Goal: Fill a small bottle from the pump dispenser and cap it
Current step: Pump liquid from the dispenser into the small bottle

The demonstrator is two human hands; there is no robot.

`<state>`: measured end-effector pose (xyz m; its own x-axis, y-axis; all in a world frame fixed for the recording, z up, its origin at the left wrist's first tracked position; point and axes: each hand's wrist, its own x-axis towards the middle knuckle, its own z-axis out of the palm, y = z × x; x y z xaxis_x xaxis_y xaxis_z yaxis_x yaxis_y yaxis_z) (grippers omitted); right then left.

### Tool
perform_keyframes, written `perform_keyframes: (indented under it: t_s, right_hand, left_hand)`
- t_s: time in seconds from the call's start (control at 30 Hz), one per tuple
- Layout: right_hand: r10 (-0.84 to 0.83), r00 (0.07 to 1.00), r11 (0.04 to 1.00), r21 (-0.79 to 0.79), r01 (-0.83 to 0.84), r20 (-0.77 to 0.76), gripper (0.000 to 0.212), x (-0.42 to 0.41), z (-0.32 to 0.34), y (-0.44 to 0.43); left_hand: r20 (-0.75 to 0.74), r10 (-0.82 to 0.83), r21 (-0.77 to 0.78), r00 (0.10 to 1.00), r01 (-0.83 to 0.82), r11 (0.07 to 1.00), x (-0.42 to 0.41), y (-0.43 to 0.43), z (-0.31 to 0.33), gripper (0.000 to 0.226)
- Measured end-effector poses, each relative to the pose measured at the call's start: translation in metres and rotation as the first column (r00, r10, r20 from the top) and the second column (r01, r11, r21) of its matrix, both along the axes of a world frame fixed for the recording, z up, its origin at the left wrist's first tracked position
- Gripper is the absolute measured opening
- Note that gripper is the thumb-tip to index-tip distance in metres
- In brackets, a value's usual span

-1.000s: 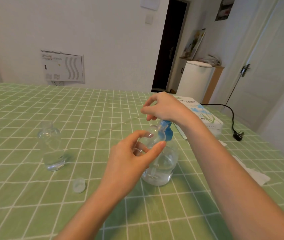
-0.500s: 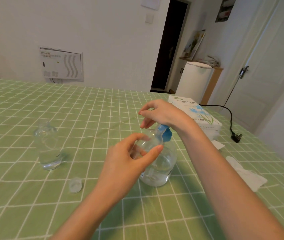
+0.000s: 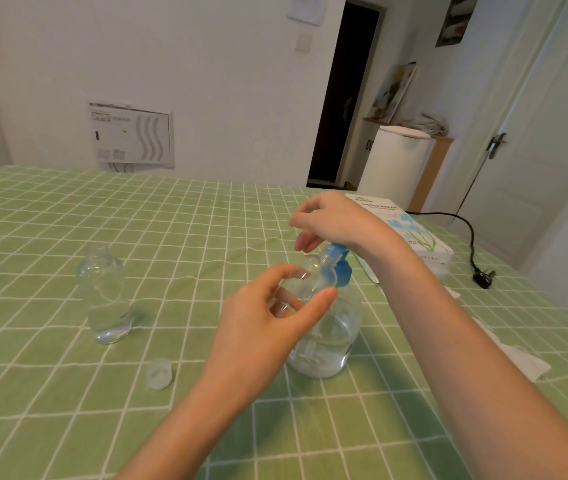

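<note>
Left hand: at the centre of the frame, thumb and forefinger pinching the small bottle. The bottle is clear and hard to make out against the dispenser behind it.
Right hand: just above and right of centre, fingers loosely curled and holding nothing, with the heel of the hand over the blue pump head. I cannot tell whether it is bearing down.
Pump dispenser: upright on the green checked tablecloth, just right of centre, partly full of clear liquid.
Cap: lower left of centre, lying alone on the cloth, well apart from both hands.
Second clear bottle: left of centre, upright and untouched.
Step in hand: filling, by my judgement; capping is not yet begun.
Doing it well: hold the small bottle's mouth right under the spout, upright and steady. Press the head straight down in full, unhurried strokes so the dispenser does not tip. Stop short of the neck.
Risk: clear liquid in clear plastic makes the level hard to read. A tilted mouth would likely drip onto the cloth.
</note>
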<state>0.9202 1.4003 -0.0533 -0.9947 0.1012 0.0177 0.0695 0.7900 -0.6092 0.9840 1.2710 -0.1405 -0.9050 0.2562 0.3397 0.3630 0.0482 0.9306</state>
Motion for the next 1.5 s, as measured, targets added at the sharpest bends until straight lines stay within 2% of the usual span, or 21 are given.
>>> perform_keyframes:
  t_s: [0.1,0.17,0.33,0.47,0.7,1.17,1.5]
  right_hand:
    - [-0.015,0.999,1.000,0.020,0.014,0.052,0.038,0.000,-0.001,-0.001]
    - [-0.022,0.997,0.998,0.066,0.017,0.076,0.041,-0.001,-0.002,0.000]
    - [-0.029,0.995,0.995,0.097,0.019,0.100,0.041,-0.002,-0.010,-0.002]
    - [-0.043,0.995,0.995,0.096,0.035,0.087,0.041,-0.001,-0.012,-0.001]
    - [-0.078,0.996,0.993,0.089,0.082,-0.045,0.037,0.001,0.000,-0.002]
    - [-0.012,0.995,0.994,0.113,0.001,0.101,0.045,-0.002,-0.012,-0.002]
    - [0.006,1.000,0.988,0.155,-0.008,0.009,0.037,-0.002,0.002,-0.003]
  left_hand:
    - [-0.003,-0.002,0.004,1.000,0.002,1.000,0.000,0.000,-0.001,0.040]
    - [0.004,-0.005,0.009,1.000,0.005,1.000,0.001,0.000,-0.003,0.040]
    - [0.017,0.007,-0.012,1.000,-0.007,1.000,0.002,-0.001,-0.006,0.038]
    - [0.017,0.011,-0.020,1.000,-0.011,1.000,0.001,-0.001,-0.008,0.029]
    - [0.013,0.009,0.011,1.000,-0.009,1.000,0.002,0.000,-0.002,0.042]
    - [0.047,-0.024,0.010,0.999,0.024,1.000,0.001,-0.001,-0.005,0.038]
    - [0.040,-0.014,0.020,0.999,0.013,1.000,0.000,0.000,-0.002,0.042]
